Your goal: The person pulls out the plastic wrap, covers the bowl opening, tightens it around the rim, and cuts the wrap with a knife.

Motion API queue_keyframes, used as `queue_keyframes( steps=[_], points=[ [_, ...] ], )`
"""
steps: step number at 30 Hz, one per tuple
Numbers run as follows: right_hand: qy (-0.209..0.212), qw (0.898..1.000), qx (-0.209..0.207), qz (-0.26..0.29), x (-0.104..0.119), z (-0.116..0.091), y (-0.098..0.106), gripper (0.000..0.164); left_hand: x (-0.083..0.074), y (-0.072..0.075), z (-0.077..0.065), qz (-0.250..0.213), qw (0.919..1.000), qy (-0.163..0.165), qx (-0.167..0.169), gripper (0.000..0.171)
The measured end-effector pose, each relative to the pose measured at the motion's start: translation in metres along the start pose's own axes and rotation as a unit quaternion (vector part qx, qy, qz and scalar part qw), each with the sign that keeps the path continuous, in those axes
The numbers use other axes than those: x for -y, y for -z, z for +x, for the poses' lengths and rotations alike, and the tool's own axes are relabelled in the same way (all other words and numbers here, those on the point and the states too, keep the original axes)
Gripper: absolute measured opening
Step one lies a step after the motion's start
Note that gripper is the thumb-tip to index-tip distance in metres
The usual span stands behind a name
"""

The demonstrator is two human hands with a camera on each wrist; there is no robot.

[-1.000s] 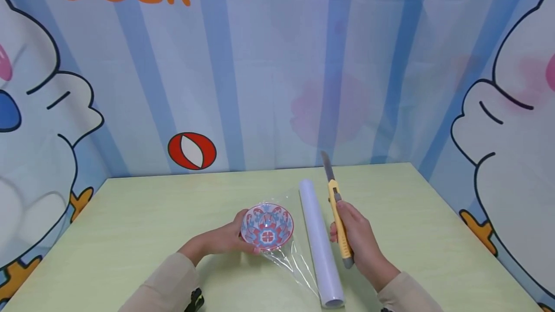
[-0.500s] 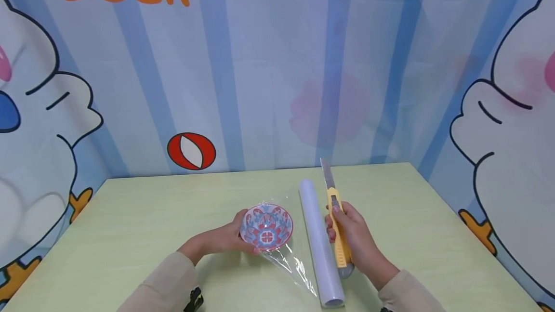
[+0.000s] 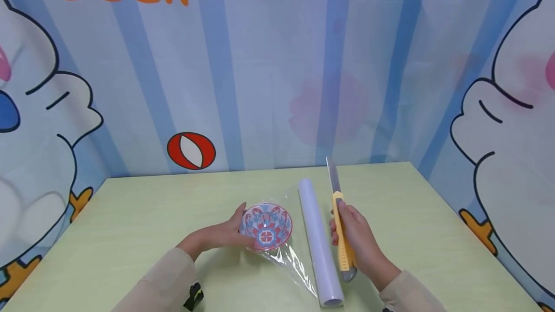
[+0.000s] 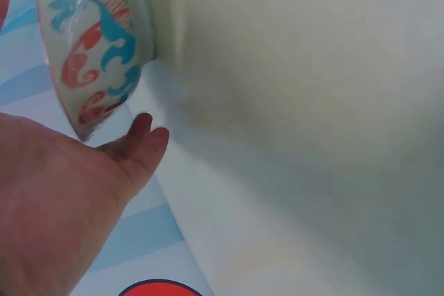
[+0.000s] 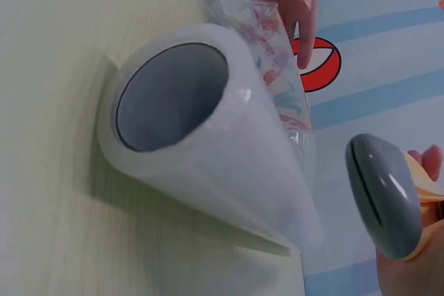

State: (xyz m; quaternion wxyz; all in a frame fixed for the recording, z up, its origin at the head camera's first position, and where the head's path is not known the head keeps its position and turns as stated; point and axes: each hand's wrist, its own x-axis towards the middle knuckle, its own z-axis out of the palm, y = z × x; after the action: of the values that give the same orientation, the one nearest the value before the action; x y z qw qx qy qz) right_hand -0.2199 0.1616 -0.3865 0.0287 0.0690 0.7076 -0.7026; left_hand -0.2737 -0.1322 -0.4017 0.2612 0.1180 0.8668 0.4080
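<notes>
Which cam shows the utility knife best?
Head view: the utility knife shows from blade to grey end, with much of its yellow handle. Right wrist gets the grey end close up plus some yellow, no blade. Left wrist shows none of it.

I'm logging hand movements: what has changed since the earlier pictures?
The left hand has loosened its hold on the patterned bowl, opening beside its rim. The right hand still grips the yellow cutter, which has shifted slightly toward the person. The bowl, clear plastic and pale roll stayed put.
</notes>
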Motion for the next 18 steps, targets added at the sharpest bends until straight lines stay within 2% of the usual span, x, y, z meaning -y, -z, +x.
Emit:
queue_keyframes(
  steps=[6, 10, 15, 18],
  points=[
    [-0.004, 1.0, 0.022, 0.018, 0.004, 0.004, -0.001, 0.05, -0.02, 0.019, 0.016, 0.043, 0.9987, -0.01, -0.026, 0.091],
    [-0.006, 0.999, 0.03, 0.021, 0.007, 0.009, -0.002, 0.045, -0.04, 0.026, 0.036, 0.106, 0.993, -0.012, -0.05, 0.079],
    [-0.024, 0.998, 0.042, 0.033, 0.007, 0.015, -0.001, 0.04, -0.063, 0.019, 0.06, 0.193, 0.9796, 0.013, -0.054, 0.061],
    [-0.034, 0.998, 0.049, 0.032, 0.005, 0.017, -0.002, 0.039, -0.073, 0.01, 0.071, 0.222, 0.9733, 0.033, -0.046, 0.056]
  ],
)
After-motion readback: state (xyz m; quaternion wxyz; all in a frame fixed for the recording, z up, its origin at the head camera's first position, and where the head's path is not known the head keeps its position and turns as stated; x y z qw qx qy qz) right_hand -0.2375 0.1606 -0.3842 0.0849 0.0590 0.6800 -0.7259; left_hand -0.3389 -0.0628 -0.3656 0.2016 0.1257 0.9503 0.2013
